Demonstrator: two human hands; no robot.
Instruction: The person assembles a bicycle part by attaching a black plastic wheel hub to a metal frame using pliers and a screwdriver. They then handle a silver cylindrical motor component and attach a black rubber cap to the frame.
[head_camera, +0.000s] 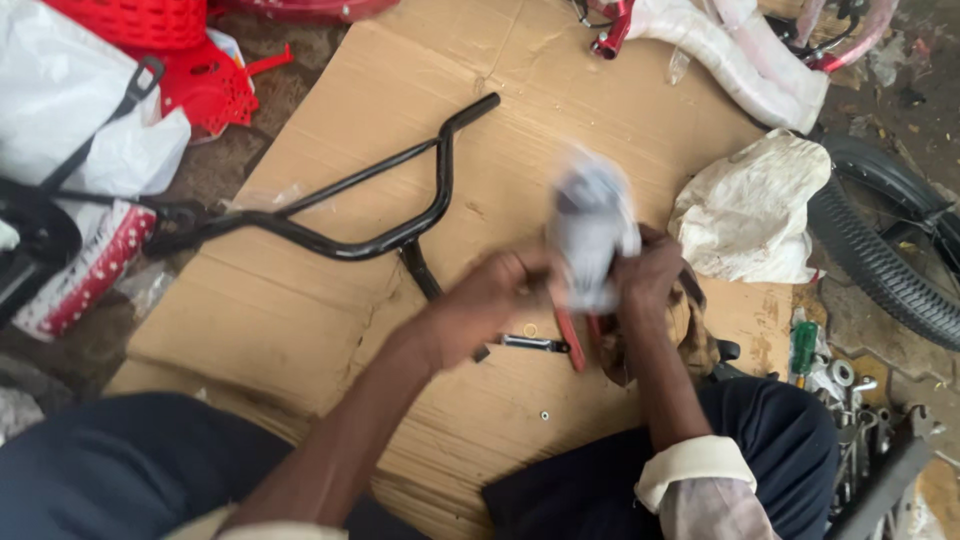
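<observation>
Your right hand (648, 272) has its fingers clenched around a pale plastic-wrapped part (592, 232), blurred with motion, raised above the cardboard sheet (620, 120). Your left hand (492, 292) grips its lower edge from the other side. Keep both grips firm and peel steadily, I'd judge, so nothing drops. Red-handled pliers (570, 340) lie just under your hands; black handlebars (340, 215) rest to your left, a white rag (752, 205) and a tyre (880, 250) to your right.
</observation>
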